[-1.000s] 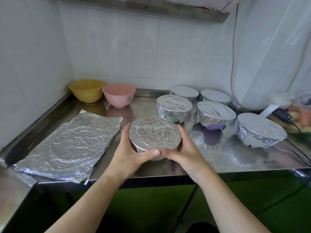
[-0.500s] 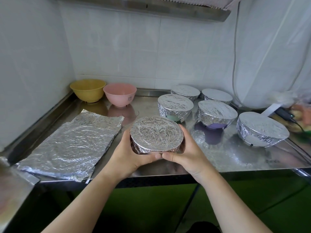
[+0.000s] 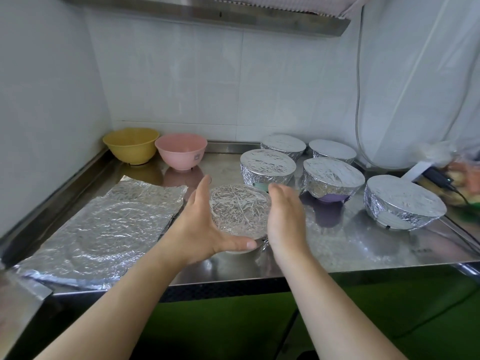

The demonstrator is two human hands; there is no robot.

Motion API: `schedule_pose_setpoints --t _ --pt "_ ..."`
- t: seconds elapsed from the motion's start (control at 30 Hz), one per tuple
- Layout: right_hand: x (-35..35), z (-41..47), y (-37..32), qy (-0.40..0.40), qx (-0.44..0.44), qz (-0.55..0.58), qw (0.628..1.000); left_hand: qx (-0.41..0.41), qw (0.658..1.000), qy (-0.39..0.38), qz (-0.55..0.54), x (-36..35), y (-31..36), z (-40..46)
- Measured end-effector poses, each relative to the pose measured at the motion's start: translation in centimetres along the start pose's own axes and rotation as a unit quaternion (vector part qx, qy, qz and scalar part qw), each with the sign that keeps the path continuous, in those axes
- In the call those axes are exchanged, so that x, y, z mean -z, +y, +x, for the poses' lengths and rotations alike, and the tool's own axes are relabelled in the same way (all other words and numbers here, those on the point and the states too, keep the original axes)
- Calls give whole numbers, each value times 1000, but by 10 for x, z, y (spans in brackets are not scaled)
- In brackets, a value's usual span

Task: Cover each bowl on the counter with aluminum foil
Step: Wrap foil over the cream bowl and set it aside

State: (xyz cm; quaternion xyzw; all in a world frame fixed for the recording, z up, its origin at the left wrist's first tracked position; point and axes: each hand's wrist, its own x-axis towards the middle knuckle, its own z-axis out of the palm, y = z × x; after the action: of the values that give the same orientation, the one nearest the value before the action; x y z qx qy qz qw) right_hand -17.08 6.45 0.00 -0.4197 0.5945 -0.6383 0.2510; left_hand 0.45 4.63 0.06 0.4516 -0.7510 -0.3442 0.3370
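A foil-covered bowl (image 3: 239, 211) sits on the steel counter (image 3: 350, 245) near its front edge, between my hands. My left hand (image 3: 200, 224) is beside its left flank with straight fingers and the thumb under its near rim. My right hand (image 3: 283, 219) stands flat along its right side, fingers straight. Several more foil-covered bowls (image 3: 267, 167) stand to the right and behind. An uncovered yellow bowl (image 3: 131, 144) and an uncovered pink bowl (image 3: 181, 154) stand at the back left. Loose foil sheets (image 3: 104, 227) lie flat on the left of the counter.
A tiled wall closes the back and left. A white bag or cloth with a cable (image 3: 359, 100) hangs at the right. A black plug and coloured items (image 3: 441, 178) lie at the far right edge. A steel ledge (image 3: 18, 307) juts at lower left.
Both hands gripped the foil-covered bowl before. Now the bowl rests on the counter and both hands have opened away from its sides.
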Motion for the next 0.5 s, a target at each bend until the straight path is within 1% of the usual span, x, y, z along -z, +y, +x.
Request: schedule_pose_setpoints --t 0.1,0.23,0.4,0.5 --pt "-10 -2 8 13 -10 4 1000 -5 999 29 19 -9 -1 -2" --pt "-15 -2 17 32 -43 86 995 -20 997 64 24 -16 -7 -3" --pt "-25 -4 18 84 -70 161 981 -46 994 100 2 -19 -13 -6" --pt "-30 -6 20 102 -90 197 971 -47 992 116 -23 -23 -18 -6"
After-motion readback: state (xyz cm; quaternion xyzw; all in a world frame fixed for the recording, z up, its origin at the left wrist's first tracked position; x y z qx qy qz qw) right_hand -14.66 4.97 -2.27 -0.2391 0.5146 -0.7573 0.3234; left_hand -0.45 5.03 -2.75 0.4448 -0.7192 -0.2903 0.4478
